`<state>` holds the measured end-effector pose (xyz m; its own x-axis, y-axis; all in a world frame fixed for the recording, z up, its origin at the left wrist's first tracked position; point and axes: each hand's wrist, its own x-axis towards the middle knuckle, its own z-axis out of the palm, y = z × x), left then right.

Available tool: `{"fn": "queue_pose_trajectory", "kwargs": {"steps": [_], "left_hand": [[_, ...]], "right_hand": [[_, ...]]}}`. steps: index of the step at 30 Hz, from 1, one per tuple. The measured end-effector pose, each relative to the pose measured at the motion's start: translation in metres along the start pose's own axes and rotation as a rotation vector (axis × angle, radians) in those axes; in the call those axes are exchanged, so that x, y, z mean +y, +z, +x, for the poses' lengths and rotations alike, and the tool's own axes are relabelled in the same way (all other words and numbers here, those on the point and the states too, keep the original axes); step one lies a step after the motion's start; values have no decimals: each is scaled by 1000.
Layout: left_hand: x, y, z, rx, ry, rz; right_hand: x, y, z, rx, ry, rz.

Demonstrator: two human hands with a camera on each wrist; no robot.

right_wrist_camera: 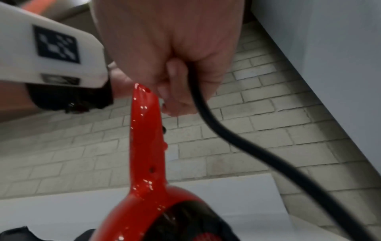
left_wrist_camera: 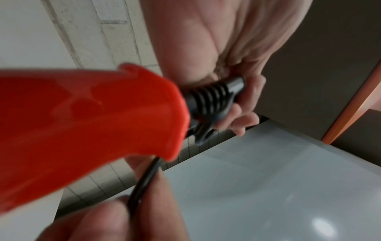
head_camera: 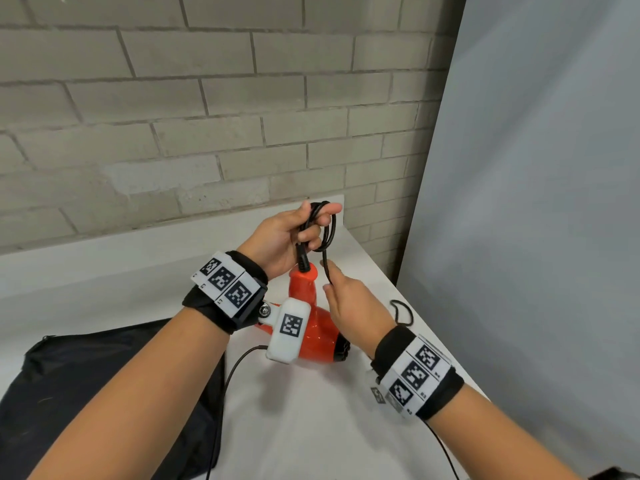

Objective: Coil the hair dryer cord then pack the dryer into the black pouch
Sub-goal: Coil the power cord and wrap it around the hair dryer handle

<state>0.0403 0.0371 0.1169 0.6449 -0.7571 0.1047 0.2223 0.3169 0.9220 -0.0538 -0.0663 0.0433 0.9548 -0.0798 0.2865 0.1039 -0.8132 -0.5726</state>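
Pale grey brick wall rises behind a white tabletop, with a grey backdrop sheet to the right of the hands. Above the table, the left hand grips a few gathered loops of thin black power cord, fingers curled round them just over the handle end of a glossy red plastic hair dryer. The dryer sits handle-up between the two wrists, its dark barrel end pointing toward the right wrist. Just below and right of the loops, the right hand pinches the free run of cord between thumb and fingers. More slack cord lies on the table beyond the right wrist. A flat black fabric pouch lies under the left forearm, not yet in use.

Coiling appears partway done. Next, the right hand likely needs to bring another length up to the left hand's bundle, keeping loops even.
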Motion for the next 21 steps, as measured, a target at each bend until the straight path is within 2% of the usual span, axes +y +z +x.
{"fn": "queue_pose_trajectory", "kwargs": {"steps": [4, 8, 11, 16, 18, 21], "left_hand": [[3, 3, -3, -20, 35, -12], [3, 2, -4, -12, 70, -49], [2, 2, -5, -13, 89, -10], [3, 5, -7, -27, 100, 184], [3, 8, -7, -22, 94, 283], [2, 14, -12, -8, 49, 418]], "right_hand": [[-7, -3, -17, 66, 26, 117], [-10, -9, -31, 116, 29, 54], [-12, -13, -30, 195, -58, -118], [-16, -25, -23, 269, -309, -507], [-21, -35, -18, 321, -371, -489], [-32, -56, -5, 433, -428, -327]]}}
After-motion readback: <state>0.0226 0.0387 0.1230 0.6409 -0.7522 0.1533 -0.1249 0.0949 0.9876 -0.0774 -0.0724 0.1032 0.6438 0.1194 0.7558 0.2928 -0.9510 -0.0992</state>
